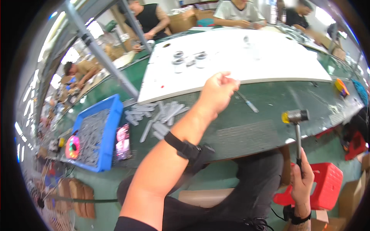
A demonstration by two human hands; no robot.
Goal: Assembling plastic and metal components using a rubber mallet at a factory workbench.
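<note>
My right hand (302, 177) grips a two-faced mallet (297, 116) by its black handle. The head, with one yellow and one black face, points up near the table's front edge. Over the front edge of the white board, my left hand (220, 91) is closed, its fingers curled together; whatever they hold is too small or hidden to name. Just right of that hand, a thin tool with a slim shaft and light handle (252, 106) lies on the green table (269, 96). Several small grey-white cylinders (200, 61) stand on the white board (227, 44).
Grey flat strips (167, 112) lie loose left of my forearm. A blue bin (105, 148) of dark pieces and a phone (123, 142) sit at the left. A metal post (104, 57) rises there. A red stool (327, 184) stands at right. Other people work across the table.
</note>
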